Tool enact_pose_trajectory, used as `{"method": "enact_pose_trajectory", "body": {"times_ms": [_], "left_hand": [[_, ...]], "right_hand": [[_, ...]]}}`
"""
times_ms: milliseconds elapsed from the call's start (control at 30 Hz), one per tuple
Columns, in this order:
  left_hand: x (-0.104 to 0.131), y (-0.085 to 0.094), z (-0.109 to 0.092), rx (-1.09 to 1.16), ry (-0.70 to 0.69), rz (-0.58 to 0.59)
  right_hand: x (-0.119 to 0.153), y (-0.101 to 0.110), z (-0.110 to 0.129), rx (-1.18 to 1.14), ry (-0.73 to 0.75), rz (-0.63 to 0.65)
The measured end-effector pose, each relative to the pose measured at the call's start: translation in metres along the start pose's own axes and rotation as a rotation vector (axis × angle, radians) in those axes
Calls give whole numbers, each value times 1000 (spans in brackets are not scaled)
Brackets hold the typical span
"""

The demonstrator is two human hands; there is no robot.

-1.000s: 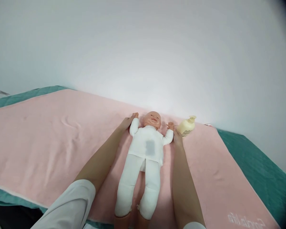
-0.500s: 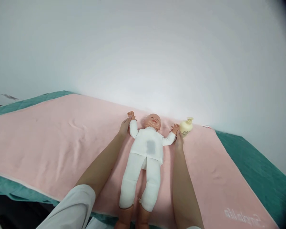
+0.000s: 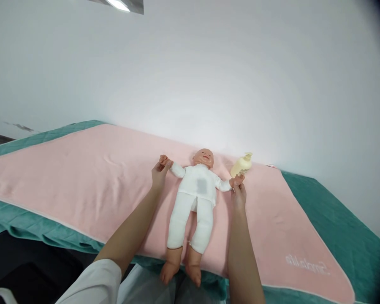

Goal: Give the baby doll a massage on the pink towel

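A baby doll (image 3: 196, 181) with a white cloth body and a grey patch on its chest lies face up, its head toward the wall and its feet past the near edge. My left hand (image 3: 160, 174) is closed around the doll's hand on the left. On the other side, my right hand (image 3: 239, 195) grips the doll's other hand. Both doll arms are spread out sideways. Just beyond my right hand stands a pale yellow pump bottle (image 3: 241, 164), slightly tilted.
Under the doll is a pink blanket (image 3: 82, 169) with white lettering at the near right corner. It lies over a green quilted cover (image 3: 329, 202). A white wall (image 3: 209, 76) rises behind. At lower left is a dark chair-like object (image 3: 28, 270).
Both doll arms have been drawn outward and lower, held by my hands. My view has shifted, so the doll's feet now show fully.
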State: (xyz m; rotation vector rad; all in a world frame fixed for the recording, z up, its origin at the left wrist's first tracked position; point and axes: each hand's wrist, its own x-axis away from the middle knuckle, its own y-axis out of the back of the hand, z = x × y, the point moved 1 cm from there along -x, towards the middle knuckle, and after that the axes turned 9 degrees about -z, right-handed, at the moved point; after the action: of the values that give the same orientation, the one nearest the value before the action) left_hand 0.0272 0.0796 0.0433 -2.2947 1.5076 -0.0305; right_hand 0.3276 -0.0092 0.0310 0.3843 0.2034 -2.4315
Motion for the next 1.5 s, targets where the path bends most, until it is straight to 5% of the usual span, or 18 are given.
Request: {"method": "enact_pose_trajectory", "body": {"times_ms": [300, 467, 733, 1133, 1333, 1500], "left_hand": [[54, 43, -18, -509, -118, -30], [68, 56, -26, -735, -72, 48], [74, 59, -30, -972, -76, 246], [72, 60, -23, -1034, -131, 297], [72, 61, -22, -973, -138, 283], [69, 63, -21, -685, -74, 136]], "right_hand": [[67, 27, -9, -151, -105, -40], [88, 37, -4, 34, 29, -74], [105, 41, 1, 321, 83, 120], [108, 37, -4, 530, 274, 123], [109, 39, 9, 393, 126, 123], [99, 43, 4, 222, -15, 30]]}}
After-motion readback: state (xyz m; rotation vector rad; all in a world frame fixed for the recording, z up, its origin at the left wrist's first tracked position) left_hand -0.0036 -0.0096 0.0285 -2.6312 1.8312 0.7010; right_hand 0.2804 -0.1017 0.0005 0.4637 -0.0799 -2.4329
